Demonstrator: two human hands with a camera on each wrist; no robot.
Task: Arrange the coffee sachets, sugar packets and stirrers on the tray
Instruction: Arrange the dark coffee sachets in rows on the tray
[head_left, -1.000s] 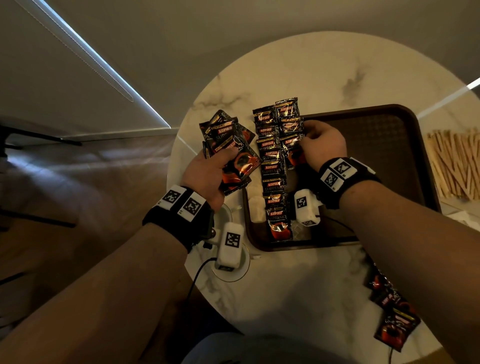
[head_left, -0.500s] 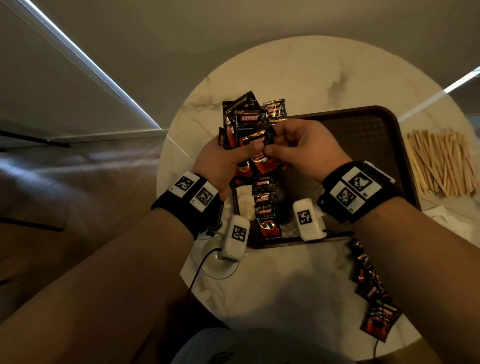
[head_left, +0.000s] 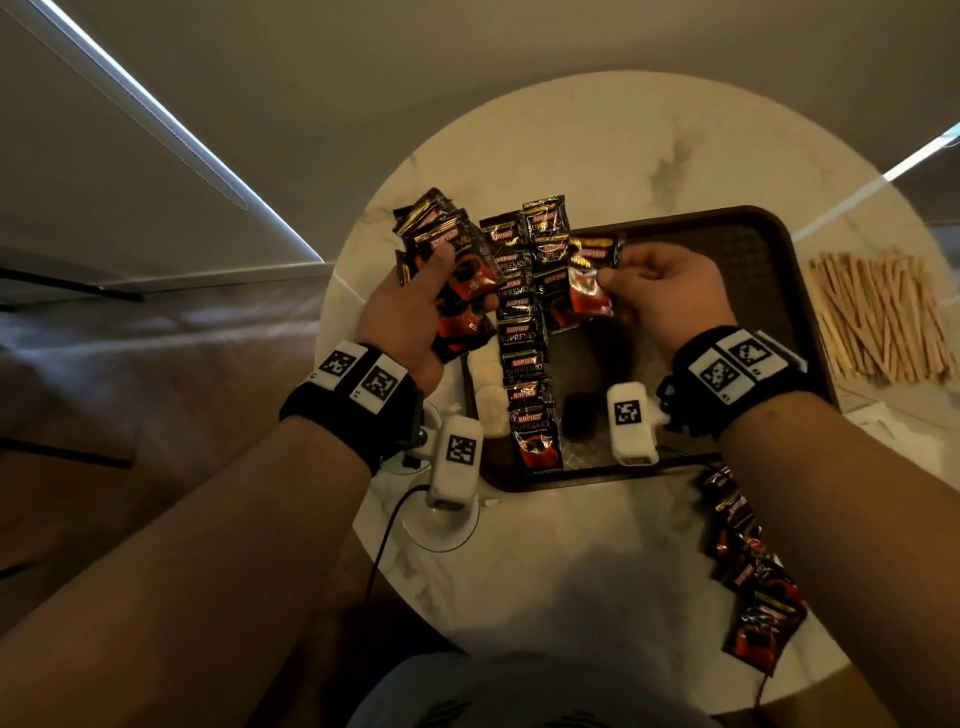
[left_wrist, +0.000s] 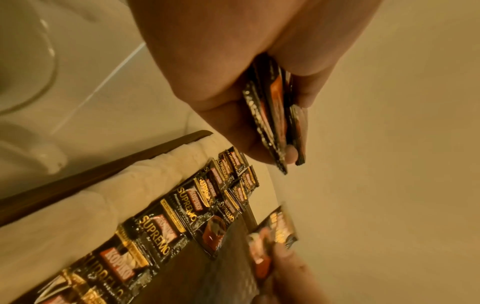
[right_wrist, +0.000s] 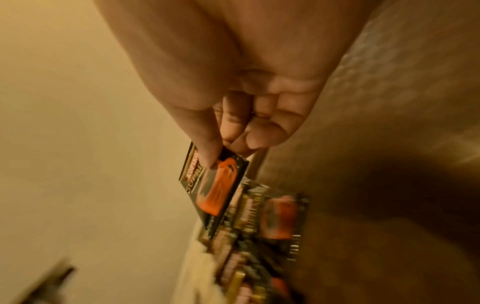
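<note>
Left hand (head_left: 415, 317): grip closed round a fanned stack of sachets (head_left: 452, 270), thumb pressed on top, held above the bench's left edge beside the tray
Right hand (head_left: 660, 296): thumb and fingers pinch a single sachet (head_left: 589, 283) by its edge, held over the tray
Tray (head_left: 769, 270): brown, on the round marble bench (head_left: 571, 545)
Row of sachets (head_left: 524, 343): overlapping in lines along the tray's left side
Sugar packets (head_left: 485, 395): white, at the tray's left rim beside the row
Stirrers (head_left: 878, 312): wooden pile on the bench right of the tray
Loose sachets (head_left: 748, 582): on the bench near the right forearm
</note>
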